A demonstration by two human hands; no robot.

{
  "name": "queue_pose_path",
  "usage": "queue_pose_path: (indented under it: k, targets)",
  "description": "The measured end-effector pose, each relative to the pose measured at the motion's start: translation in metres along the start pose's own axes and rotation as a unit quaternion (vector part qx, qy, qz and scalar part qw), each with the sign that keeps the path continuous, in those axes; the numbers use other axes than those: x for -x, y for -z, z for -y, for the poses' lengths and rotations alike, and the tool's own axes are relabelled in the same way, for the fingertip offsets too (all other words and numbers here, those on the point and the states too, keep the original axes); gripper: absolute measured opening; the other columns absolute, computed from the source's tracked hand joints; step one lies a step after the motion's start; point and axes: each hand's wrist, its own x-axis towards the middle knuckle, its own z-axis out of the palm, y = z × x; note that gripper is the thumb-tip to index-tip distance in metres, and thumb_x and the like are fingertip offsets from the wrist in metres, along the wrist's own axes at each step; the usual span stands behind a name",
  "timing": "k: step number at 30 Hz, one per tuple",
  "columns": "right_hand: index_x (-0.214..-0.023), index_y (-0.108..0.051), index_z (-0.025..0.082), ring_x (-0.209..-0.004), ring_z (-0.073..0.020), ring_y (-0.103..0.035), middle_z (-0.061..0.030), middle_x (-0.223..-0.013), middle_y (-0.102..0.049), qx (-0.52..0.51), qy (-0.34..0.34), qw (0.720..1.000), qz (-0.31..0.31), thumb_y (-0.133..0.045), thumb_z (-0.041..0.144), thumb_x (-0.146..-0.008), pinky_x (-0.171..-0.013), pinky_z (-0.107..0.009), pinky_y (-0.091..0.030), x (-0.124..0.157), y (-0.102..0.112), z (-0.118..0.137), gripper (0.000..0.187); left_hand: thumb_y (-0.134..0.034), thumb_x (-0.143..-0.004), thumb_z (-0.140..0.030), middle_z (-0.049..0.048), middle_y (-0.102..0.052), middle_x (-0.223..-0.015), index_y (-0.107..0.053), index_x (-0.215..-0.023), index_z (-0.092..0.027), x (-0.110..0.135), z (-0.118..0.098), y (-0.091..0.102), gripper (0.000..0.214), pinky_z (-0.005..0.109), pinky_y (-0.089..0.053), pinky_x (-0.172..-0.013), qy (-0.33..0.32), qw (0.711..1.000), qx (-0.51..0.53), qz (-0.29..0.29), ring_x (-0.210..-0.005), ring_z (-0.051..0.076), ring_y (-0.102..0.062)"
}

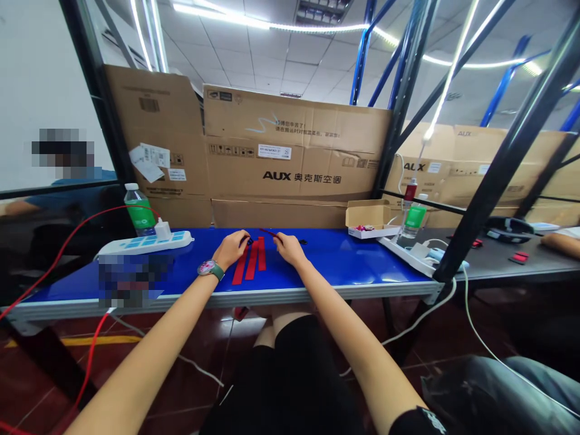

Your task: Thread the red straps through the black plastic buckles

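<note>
My left hand (pixel 232 248), with a watch (pixel 211 269) on its wrist, is closed at the fingertips around a small black piece (pixel 249 240) too small to identify. Between the thumb and fingers of my right hand (pixel 289 249) is a thin red strip (pixel 267 231), its free end pointing left. Several flat red strips lie side by side between my hands, among them a left strip (pixel 238 273), a middle strip (pixel 252 263) and a shorter right strip (pixel 261 257). Another small black piece (pixel 303 242) rests just right of my right hand.
On the blue tabletop (pixel 353 266), a power strip (pixel 181 240) and a water bottle (pixel 140 211) stand left. An open cardboard box (pixel 369 226) with small items, a second bottle (pixel 413 219) and another power strip (pixel 408 256) are right. Large cartons (pixel 299 136) wall the back.
</note>
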Motion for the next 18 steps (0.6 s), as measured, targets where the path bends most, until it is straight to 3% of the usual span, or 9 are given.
queue_pose_path:
  k: [3,5,9,18]
  targets:
    - [-0.124,-0.061,0.019,-0.094,-0.0181,-0.069,-0.008,-0.098,-0.075,-0.024,0.031,0.999,0.013,-0.039,0.016,-0.103,-0.081,-0.024,-0.045,-0.001,-0.004,0.002,0.031,-0.046,-0.098,-0.023,0.0098,-0.07,-0.095,-0.062,-0.099,-0.019,0.0,0.002,-0.002,0.016,0.035,-0.053,-0.084,-0.004,1.0,-0.005,-0.013,-0.088,0.023,-0.067]
    - [-0.13,-0.058,0.021,-0.093,-0.019,-0.07,-0.0075,-0.099,-0.075,0.011,0.023,0.999,0.032,-0.036,0.024,-0.106,-0.078,-0.024,-0.044,0.0,-0.006,0.006,0.032,-0.047,-0.097,-0.021,0.0099,-0.07,-0.097,-0.063,-0.101,-0.019,0.0,0.002,-0.002,0.016,0.036,-0.054,-0.085,-0.015,1.0,-0.002,-0.011,-0.09,0.023,-0.067]
    - [-0.116,-0.065,0.023,-0.086,-0.0219,-0.07,-0.0085,-0.096,-0.076,0.125,-0.003,0.991,0.053,-0.032,0.042,-0.108,-0.074,-0.026,-0.042,0.003,-0.008,0.015,0.038,-0.049,-0.094,-0.016,0.01,-0.07,-0.1,-0.065,-0.103,-0.018,-0.001,0.001,-0.002,0.019,0.037,-0.054,-0.087,-0.046,0.999,0.006,0.009,-0.094,0.023,-0.066]
    - [-0.101,-0.073,0.018,-0.089,-0.0212,-0.071,-0.0124,-0.101,-0.077,0.16,0.053,0.983,0.067,-0.045,0.032,-0.102,-0.077,-0.025,-0.042,0.006,-0.005,0.028,0.031,-0.055,-0.095,-0.024,0.0096,-0.072,-0.099,-0.064,-0.111,-0.017,0.0,-0.004,-0.002,0.019,0.036,-0.056,-0.083,-0.023,0.999,0.042,0.006,-0.088,0.022,-0.069]
